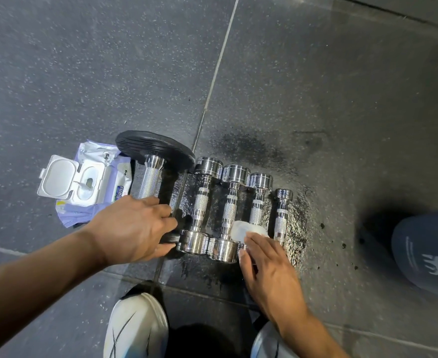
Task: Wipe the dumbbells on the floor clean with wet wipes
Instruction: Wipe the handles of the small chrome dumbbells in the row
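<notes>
Right, down on the floor (316,86) we have four chrome dumbbells (228,210) lying side by side on a wet patch, with a bigger black dumbbell (149,180) just left of them. The right hand (267,267) lies over the near end of the third chrome dumbbell (257,202), fingers fairly straight and together, pressing a white wet wipe (246,228) onto it. The wipe peeks out beyond the fingertips. The left hand (135,228) is curled round the near end of the black dumbbell, gripping it. Left of that sits the pack of wipes (83,182), lid flipped open. A white shoe (135,324) shows at the bottom edge.
</notes>
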`<state>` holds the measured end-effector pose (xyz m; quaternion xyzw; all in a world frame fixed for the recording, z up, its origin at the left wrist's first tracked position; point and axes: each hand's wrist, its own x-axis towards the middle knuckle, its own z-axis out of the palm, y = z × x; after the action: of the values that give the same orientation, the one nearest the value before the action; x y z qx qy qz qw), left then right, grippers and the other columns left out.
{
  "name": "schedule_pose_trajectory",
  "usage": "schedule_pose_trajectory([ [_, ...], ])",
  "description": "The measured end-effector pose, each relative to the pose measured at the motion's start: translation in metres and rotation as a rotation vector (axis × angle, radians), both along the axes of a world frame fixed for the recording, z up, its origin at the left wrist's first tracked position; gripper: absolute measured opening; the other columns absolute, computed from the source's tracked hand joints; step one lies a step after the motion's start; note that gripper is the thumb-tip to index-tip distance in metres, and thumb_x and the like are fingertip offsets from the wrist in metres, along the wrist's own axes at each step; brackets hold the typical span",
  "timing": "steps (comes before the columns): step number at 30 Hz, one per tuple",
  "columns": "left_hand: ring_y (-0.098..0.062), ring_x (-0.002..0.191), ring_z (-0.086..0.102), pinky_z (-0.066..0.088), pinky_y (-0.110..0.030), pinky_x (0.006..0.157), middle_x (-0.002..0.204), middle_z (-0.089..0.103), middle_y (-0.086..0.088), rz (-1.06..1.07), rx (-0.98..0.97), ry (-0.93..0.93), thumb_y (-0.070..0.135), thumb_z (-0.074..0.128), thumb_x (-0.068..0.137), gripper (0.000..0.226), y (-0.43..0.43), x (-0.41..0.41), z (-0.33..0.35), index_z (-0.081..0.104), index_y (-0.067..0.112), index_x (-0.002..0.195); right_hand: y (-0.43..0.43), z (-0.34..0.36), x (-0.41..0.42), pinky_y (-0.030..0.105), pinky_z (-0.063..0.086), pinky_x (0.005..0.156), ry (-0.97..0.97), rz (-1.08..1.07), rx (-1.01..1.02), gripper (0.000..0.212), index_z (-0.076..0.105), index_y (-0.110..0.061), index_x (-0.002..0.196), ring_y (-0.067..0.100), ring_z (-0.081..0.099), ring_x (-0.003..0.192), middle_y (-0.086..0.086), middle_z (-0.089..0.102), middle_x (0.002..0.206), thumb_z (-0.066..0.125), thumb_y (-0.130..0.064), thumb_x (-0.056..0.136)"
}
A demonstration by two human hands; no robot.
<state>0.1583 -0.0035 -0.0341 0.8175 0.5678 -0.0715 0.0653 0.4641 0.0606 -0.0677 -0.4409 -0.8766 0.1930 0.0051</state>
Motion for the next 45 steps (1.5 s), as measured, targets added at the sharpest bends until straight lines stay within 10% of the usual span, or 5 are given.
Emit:
schedule_pose_trajectory([
  [4, -0.019, 0.072, 0.065, 0.048, -0.033, 0.047, 0.076, 0.059, 0.010, 0.003, 0.011, -0.009, 0.066, 0.067, 0.078, 0.036, 0.000, 0.000, 0.000, 0.064, 0.031, 0.079, 0.015, 0.001, -0.004, 0.037, 0.044, 0.101, 0.120, -0.071, -0.140, 0.029, 0.067, -0.021, 0.101, 0.005, 0.061, 0.088, -0.009, 0.068, 0.100, 0.043, -0.036, 0.102],
  [9, -0.019, 0.073, 0.065, 0.051, -0.034, 0.048, 0.077, 0.059, 0.010, 0.008, 0.004, -0.016, 0.067, 0.063, 0.079, 0.036, 0.000, -0.001, -0.001, 0.063, 0.031, 0.081, 0.035, 0.017, -0.006, 0.006, 0.036, 0.072, 0.078, -0.109, -0.285, 0.011, 0.066, -0.025, 0.093, 0.002, 0.057, 0.082, -0.011, 0.065, 0.091, 0.057, -0.026, 0.099],
  [22, -0.018, 0.070, 0.064, 0.048, -0.032, 0.047, 0.076, 0.060, 0.010, 0.024, -0.033, -0.010, 0.068, 0.064, 0.079, 0.036, 0.001, 0.000, 0.003, 0.064, 0.032, 0.080, 0.068, 0.036, 0.000, 0.023, 0.049, 0.061, 0.242, -0.410, -0.404, 0.012, 0.062, -0.026, 0.081, 0.012, 0.063, 0.073, -0.007, 0.070, 0.085, 0.062, -0.023, 0.093],
  [40, -0.015, 0.111, 0.058, 0.049, -0.035, 0.084, 0.113, 0.060, 0.014, 0.109, -0.205, 0.039, 0.076, 0.030, 0.093, 0.053, 0.003, 0.007, 0.015, 0.057, 0.037, 0.115, 0.086, 0.006, 0.007, 0.030, 0.051, 0.083, 0.013, -0.407, -0.232, 0.037, 0.051, -0.012, 0.121, 0.023, 0.057, 0.093, 0.004, 0.047, 0.118, 0.072, -0.024, 0.093],
  [45, -0.016, 0.081, 0.066, 0.052, -0.035, 0.059, 0.083, 0.061, 0.014, 0.078, -0.072, -0.038, 0.075, 0.044, 0.086, 0.045, 0.001, -0.001, 0.003, 0.063, 0.035, 0.088, 0.086, -0.004, 0.006, 0.032, 0.057, 0.083, -0.087, -0.477, -0.243, 0.051, 0.042, -0.011, 0.131, 0.028, 0.066, 0.101, 0.013, 0.058, 0.121, 0.071, -0.032, 0.094],
])
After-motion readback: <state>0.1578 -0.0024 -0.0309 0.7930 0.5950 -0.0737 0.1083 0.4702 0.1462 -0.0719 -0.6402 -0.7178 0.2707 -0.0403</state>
